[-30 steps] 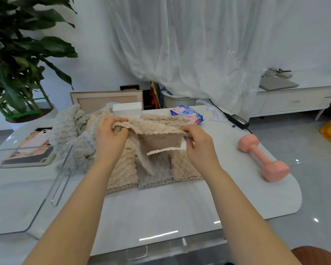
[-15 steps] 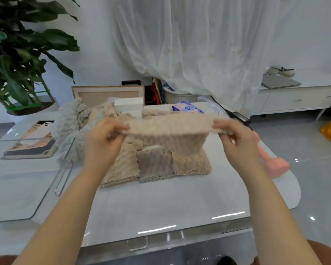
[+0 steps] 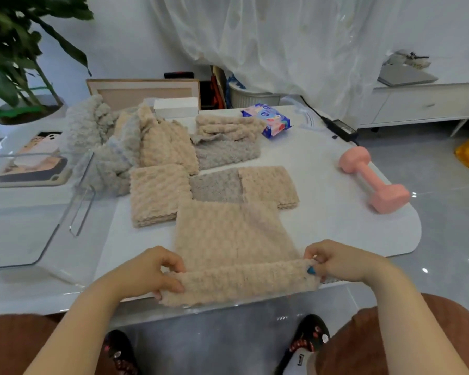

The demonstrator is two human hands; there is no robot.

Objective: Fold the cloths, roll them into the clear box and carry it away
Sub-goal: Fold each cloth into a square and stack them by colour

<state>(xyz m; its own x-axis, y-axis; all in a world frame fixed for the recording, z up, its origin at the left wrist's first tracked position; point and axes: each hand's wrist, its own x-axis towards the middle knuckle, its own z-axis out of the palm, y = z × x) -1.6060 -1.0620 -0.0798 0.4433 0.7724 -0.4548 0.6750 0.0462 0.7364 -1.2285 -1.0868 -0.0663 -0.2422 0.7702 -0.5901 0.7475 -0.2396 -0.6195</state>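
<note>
Head view. The fluffy beige square cloth (image 3: 236,234) is lying spread flat on the glossy white table (image 3: 336,226), right at the near edge. Its near hem is turned up into a thick band that is hanging slightly over the table front.

The left hand (image 3: 149,272) is gripping the band's left end, fingers curled over the top and thumb beneath. The right hand (image 3: 336,262) is pinching the right end between fingertips and thumb. The cloth's far edge is overlapping the front of the folded stacks.

Edges and room: bare tabletop is showing to the right of the cloth, up to the table's rounded corner. To the left, the clear plastic box (image 3: 73,190) is standing apart from the cloth, with a strip of table between them.

Surroundings: a folded beige stack (image 3: 156,194), a grey folded cloth (image 3: 215,185) and another beige folded stack (image 3: 268,185) are sitting in a row just behind the spread cloth. A heap of unfolded grey and beige cloths (image 3: 100,136) is lying farther back on the left. A pink dumbbell (image 3: 374,180) is resting on the right side, well apart from the right hand. A blue wet-wipe packet (image 3: 268,121) and a black power adapter (image 3: 340,127) are lying along the far edge.
</note>
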